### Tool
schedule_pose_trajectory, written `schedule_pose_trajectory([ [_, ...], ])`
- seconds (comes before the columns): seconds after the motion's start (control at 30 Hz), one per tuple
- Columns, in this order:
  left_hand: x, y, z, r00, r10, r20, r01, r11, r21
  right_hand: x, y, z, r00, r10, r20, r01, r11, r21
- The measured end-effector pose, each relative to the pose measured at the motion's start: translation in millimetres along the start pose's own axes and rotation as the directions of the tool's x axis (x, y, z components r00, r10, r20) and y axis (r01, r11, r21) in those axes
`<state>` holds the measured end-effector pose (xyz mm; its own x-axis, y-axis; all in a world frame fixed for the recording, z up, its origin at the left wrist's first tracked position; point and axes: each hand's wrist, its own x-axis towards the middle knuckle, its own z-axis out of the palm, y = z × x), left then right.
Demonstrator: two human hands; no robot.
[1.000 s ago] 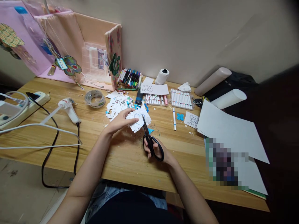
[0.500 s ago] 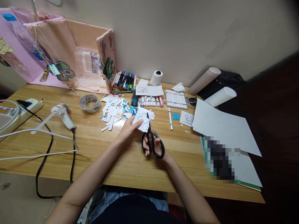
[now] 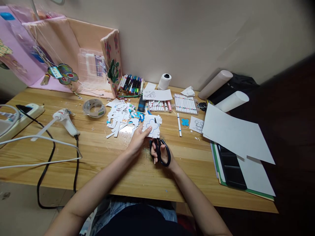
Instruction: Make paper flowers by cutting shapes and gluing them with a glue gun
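My left hand [image 3: 138,139] pinches a piece of white paper [image 3: 154,131] with a blue flower outline drawn on it; the thumb lies on top near the outline. Fingers of my right hand [image 3: 163,154] are through the handles of black scissors [image 3: 168,160]. The blades point away from me at the paper, and a dark blade tip shows above its surface within the flower drawing. Most of the blades is hidden by the paper. Behind the paper lies a heap of white and blue paper scraps [image 3: 119,114].
A tape roll [image 3: 94,108] and a glue gun [image 3: 66,122] with cords lie left. Marker trays [image 3: 185,104], a thread spool [image 3: 164,82] and a blue paper flower [image 3: 185,122] are beyond my hands. Large white sheets [image 3: 236,134] overlap the right table edge. A pink box [image 3: 92,31] stands back left.
The paper has turned slightly and now lies squarer to me. The scissor handles have come closer together and shifted a little left, with less blade showing above the paper.
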<state>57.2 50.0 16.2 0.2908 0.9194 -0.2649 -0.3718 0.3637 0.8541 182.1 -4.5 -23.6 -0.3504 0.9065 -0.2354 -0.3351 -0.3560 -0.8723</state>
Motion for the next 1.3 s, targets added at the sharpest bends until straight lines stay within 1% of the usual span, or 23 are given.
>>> schedule_pose_trajectory([
  [0.1, 1, 4, -0.5, 0.999, 0.032, -0.002, -0.032, 0.999, 0.014, -1, -2, 2, 1.000, -0.006, -0.009, 0.005, 1.000, -0.024],
  [0.17, 3, 9, -4.6, 0.999, 0.044, 0.012, -0.044, 0.998, 0.043, -1, -5, 2, 1.000, -0.003, 0.000, 0.003, 0.999, -0.036],
  [0.23, 5, 16, -12.2, 0.998, 0.049, 0.038, -0.054, 0.990, 0.134, -2, -8, 2, 1.000, 0.005, 0.018, -0.004, 0.999, -0.047],
  [0.27, 7, 20, -16.8, 0.997, 0.048, 0.053, -0.058, 0.977, 0.207, -3, -9, 1, 1.000, 0.011, 0.028, -0.009, 0.999, -0.052],
  [0.37, 9, 30, -29.9, 0.996, 0.035, 0.080, -0.065, 0.915, 0.399, -5, -11, 0, 0.998, 0.029, 0.053, -0.026, 0.997, -0.066],
  [0.47, 9, 36, -36.8, 0.994, 0.018, 0.108, -0.066, 0.886, 0.458, -6, -13, 1, 0.997, 0.041, 0.063, -0.034, 0.993, -0.109],
  [0.6, 7, 40, -38.8, 0.987, -0.021, 0.161, -0.055, 0.892, 0.449, -6, -17, 2, 0.997, 0.050, 0.060, -0.037, 0.980, -0.194],
  [0.77, 6, 47, -41.2, 0.977, -0.059, 0.203, -0.041, 0.889, 0.456, -5, -19, 0, 0.994, 0.085, 0.064, -0.071, 0.977, -0.199],
  [0.87, 6, 51, -44.2, 0.977, -0.064, 0.205, -0.041, 0.882, 0.469, -6, -21, 0, 0.994, 0.090, 0.067, -0.075, 0.976, -0.203],
  [0.97, 8, 51, -48.5, 0.983, -0.072, 0.169, -0.014, 0.887, 0.461, -8, -26, 0, 0.992, 0.097, 0.081, -0.078, 0.973, -0.218],
  [1.1, 14, 44, -52.2, 0.997, -0.053, 0.054, 0.030, 0.929, 0.368, -11, -31, 0, 0.990, 0.084, 0.114, -0.052, 0.965, -0.259],
  [1.17, 17, 41, -51.2, 0.998, -0.063, 0.017, 0.055, 0.952, 0.300, -12, -29, -2, 0.989, 0.073, 0.127, -0.036, 0.962, -0.271],
  [1.23, 18, 39, -48.8, 0.997, -0.079, 0.005, 0.075, 0.965, 0.252, -11, -25, -4, 0.988, 0.061, 0.141, -0.023, 0.966, -0.257],
  [1.3, 17, 38, -46.7, 0.997, -0.074, -0.007, 0.073, 0.965, 0.252, -9, -19, -5, 0.986, 0.053, 0.160, -0.018, 0.976, -0.217],
])
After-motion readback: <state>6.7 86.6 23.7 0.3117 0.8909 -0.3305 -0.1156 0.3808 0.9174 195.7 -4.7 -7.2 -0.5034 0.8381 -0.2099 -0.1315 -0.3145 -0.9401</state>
